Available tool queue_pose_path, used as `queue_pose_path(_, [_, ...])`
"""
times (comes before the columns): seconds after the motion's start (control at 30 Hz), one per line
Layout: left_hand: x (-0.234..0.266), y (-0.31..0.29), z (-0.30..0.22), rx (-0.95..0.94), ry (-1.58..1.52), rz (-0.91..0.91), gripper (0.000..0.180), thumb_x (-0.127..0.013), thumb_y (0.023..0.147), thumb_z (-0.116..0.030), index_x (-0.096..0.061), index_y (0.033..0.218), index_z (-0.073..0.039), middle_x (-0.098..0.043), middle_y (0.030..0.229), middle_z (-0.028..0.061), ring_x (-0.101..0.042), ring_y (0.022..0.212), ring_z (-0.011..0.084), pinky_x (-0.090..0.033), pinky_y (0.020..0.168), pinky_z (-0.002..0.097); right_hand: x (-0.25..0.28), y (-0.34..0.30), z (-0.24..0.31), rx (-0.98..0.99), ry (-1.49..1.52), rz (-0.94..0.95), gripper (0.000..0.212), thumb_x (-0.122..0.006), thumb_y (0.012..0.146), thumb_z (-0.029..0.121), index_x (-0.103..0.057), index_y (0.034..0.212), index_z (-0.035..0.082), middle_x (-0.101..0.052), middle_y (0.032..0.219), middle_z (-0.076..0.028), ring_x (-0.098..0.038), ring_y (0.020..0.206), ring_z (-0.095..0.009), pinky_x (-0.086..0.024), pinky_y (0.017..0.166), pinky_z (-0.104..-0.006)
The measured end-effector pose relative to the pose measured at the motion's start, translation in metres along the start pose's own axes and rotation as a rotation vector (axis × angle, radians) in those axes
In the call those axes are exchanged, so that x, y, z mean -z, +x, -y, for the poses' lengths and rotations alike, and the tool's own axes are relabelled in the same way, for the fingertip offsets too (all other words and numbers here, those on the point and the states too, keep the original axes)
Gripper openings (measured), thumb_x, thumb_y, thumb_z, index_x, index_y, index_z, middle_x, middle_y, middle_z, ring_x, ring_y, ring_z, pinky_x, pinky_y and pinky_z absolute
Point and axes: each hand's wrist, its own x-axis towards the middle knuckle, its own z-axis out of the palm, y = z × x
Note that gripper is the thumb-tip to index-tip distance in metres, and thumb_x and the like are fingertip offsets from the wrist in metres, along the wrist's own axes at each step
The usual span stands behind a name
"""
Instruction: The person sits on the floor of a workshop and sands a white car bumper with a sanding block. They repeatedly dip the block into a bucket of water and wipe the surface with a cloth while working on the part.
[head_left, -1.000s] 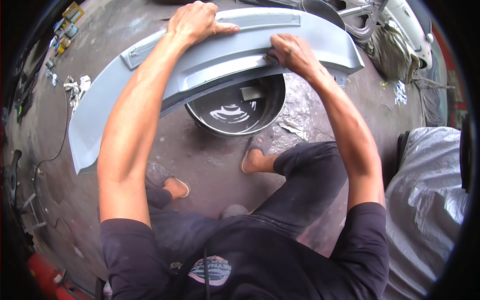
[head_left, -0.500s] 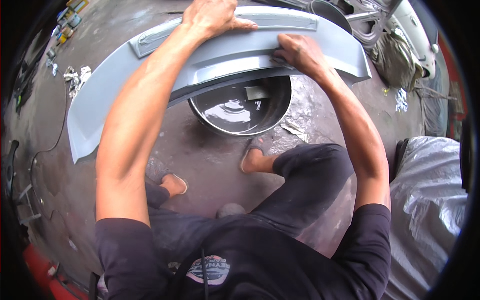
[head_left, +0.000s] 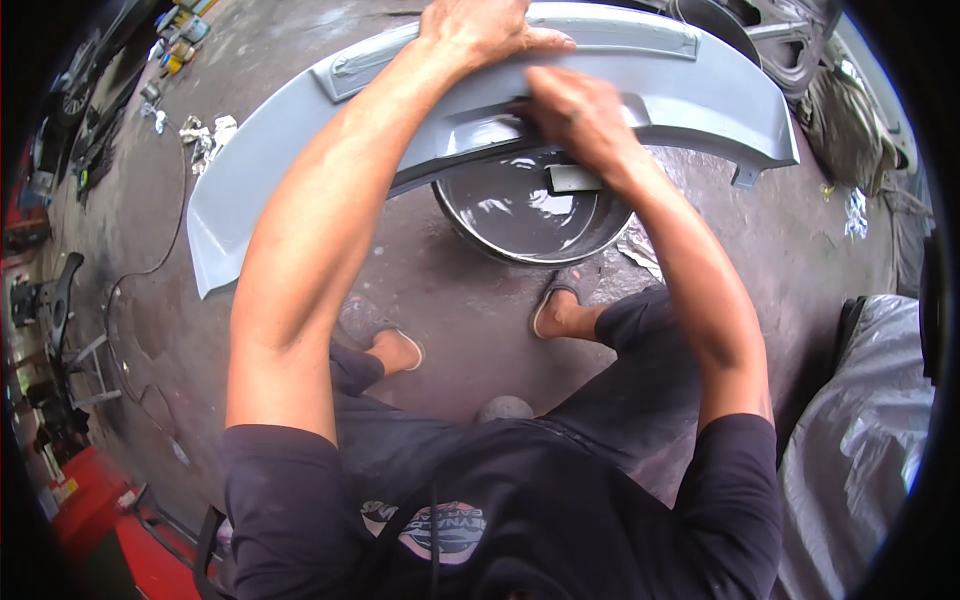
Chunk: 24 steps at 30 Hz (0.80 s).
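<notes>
A long curved grey car spoiler (head_left: 250,190) lies across the far part of the view, over a dark round basin (head_left: 470,235) of water. My left hand (head_left: 475,32) grips its far edge, thumb along the face and the other fingers partly hidden. My right hand (head_left: 580,112), slightly blurred, is closed and pressed to the recessed middle of the spoiler. A thin dark piece under its fingertips, mostly hidden, looks like sandpaper. Around it the grey surface shines wet. In the basin sits a pale rectangular block (head_left: 574,178).
My feet stand on the stained floor (head_left: 470,340) just nearer than the basin. Crumpled paper (head_left: 208,140) and a cable (head_left: 180,215) lie left; cans (head_left: 180,48) stand far left. A silver cover (head_left: 860,430) drapes something at right. Red equipment (head_left: 95,510) is near left.
My right hand has slid left along the spoiler's recess. My left hand keeps its hold on the far edge. The whole scene has shifted right in the view.
</notes>
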Motion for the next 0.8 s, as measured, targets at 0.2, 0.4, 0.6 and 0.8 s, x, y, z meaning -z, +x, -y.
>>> queue_pose_path(0.2, [0.05,-0.017,0.026,-0.055,-0.24,0.413,0.071,-0.075,0.084,-0.053,-0.063,0.138,-0.007,-0.066,0.135,0.0194,-0.061,0.127,0.0354,-0.048,0.107,0.0453,0.028,-0.054,0.03,-0.268,-0.301,-0.244,0.01,-0.069,0.088,0.007,-0.064,0.097,0.006,-0.072,0.094,-0.011,-0.071,0.088,-0.031,-0.055,0.073,-0.0417])
queue_pose_path(0.4, [0.018,-0.044,0.046,0.028,-0.069,0.093,0.071,-0.066,0.086,-0.07,-0.068,0.116,-0.005,-0.069,0.11,0.0238,-0.066,0.108,0.0392,-0.051,0.093,0.0478,-0.003,-0.035,0.084,-0.344,-0.289,-0.534,0.053,-0.054,0.081,-0.011,-0.067,0.13,0.003,-0.071,0.128,-0.016,-0.068,0.12,-0.034,-0.054,0.095,-0.0422])
queue_pose_path(0.6, [0.005,-0.046,0.052,0.077,0.02,-0.003,0.073,-0.054,0.094,-0.072,-0.075,0.107,-0.002,-0.075,0.098,0.0257,-0.071,0.1,0.0447,-0.055,0.088,0.0531,-0.054,-0.017,0.098,-0.029,-0.219,0.009,0.062,-0.055,0.091,0.009,-0.047,0.153,0.009,-0.042,0.16,-0.021,-0.038,0.151,-0.034,-0.029,0.12,-0.0619])
queue_pose_path(0.8, [-0.005,-0.028,0.03,0.061,0.077,-0.003,0.071,-0.053,0.095,-0.071,-0.076,0.103,-0.003,-0.074,0.094,0.0273,-0.072,0.095,0.0453,-0.056,0.083,0.0533,0.015,-0.102,-0.072,-0.438,-0.629,-0.109,0.064,-0.053,0.091,0.007,-0.04,0.152,-0.004,-0.043,0.158,-0.025,-0.041,0.148,-0.038,-0.03,0.123,-0.0555])
